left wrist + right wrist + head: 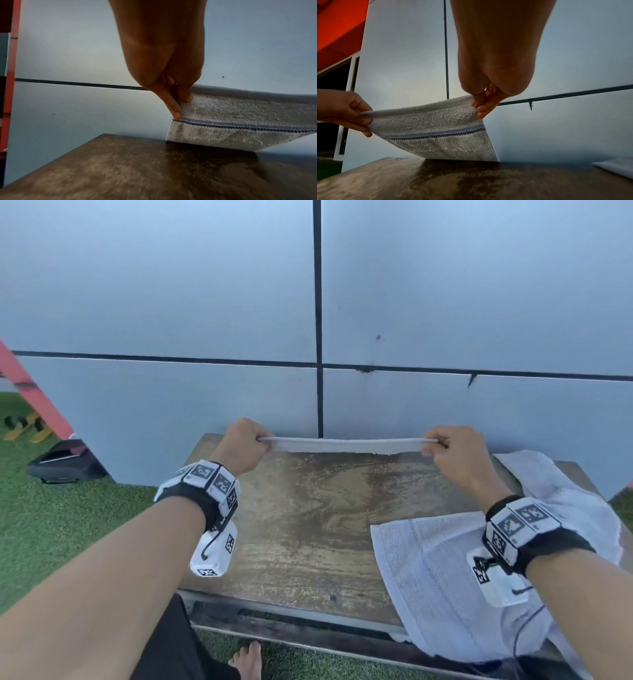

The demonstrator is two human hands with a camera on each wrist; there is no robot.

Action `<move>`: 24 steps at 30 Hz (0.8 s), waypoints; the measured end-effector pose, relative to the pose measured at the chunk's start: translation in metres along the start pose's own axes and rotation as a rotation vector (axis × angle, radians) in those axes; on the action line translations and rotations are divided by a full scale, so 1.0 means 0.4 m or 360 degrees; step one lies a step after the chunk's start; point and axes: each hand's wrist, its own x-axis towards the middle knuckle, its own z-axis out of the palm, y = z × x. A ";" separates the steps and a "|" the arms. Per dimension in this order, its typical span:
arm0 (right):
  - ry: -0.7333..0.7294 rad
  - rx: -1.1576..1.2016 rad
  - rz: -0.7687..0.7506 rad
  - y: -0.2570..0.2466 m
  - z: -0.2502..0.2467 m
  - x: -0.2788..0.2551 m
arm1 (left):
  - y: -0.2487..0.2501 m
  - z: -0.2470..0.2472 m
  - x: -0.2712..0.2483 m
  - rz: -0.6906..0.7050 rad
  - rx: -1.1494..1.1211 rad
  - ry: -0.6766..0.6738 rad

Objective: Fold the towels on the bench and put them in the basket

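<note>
A white towel with a blue and black checked stripe is stretched taut between my two hands over the far edge of the wooden bench. My left hand pinches its left top corner, and my right hand pinches the right one. In the left wrist view the towel hangs from the left hand with its lower edge touching the bench. The right wrist view shows the towel held by the right hand and the left hand. No basket is in view.
Another white towel lies spread on the right part of the bench, under my right forearm, and hangs over the front edge. A grey panelled wall stands right behind the bench. Green turf, a black bag and a red post are at the left.
</note>
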 end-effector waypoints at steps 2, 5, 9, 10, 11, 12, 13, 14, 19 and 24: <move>0.0020 0.0016 -0.0010 0.001 0.002 -0.047 | -0.003 -0.007 -0.048 -0.0005 0.0071 -0.0061; 0.0063 0.0037 0.0011 -0.008 0.000 -0.106 | -0.004 -0.016 -0.105 0.0011 0.0130 -0.0092; 0.0115 0.0056 0.0073 -0.023 -0.016 -0.175 | 0.006 -0.020 -0.168 0.0040 0.0069 -0.0078; 0.0135 0.0074 0.0087 -0.024 -0.021 -0.190 | 0.009 -0.019 -0.186 0.0054 0.0032 -0.0068; 0.0153 0.0110 0.0100 -0.025 -0.027 -0.204 | 0.009 -0.018 -0.202 0.0069 -0.0014 -0.0045; 0.0164 0.0161 0.0111 -0.025 -0.034 -0.217 | 0.009 -0.016 -0.218 0.0067 -0.0066 -0.0020; 0.0168 0.0209 0.0112 -0.026 -0.042 -0.230 | 0.009 -0.014 -0.234 0.0069 -0.0125 0.0016; 0.0166 0.0242 0.0106 -0.028 -0.052 -0.240 | 0.011 -0.014 -0.249 0.0074 -0.0188 0.0048; 0.0092 0.0242 0.0021 -0.059 -0.110 -0.296 | -0.002 -0.021 -0.307 0.0109 -0.0510 0.0054; -0.0204 0.0267 0.0086 -0.073 -0.149 -0.327 | -0.014 -0.030 -0.348 0.0049 -0.0612 -0.0097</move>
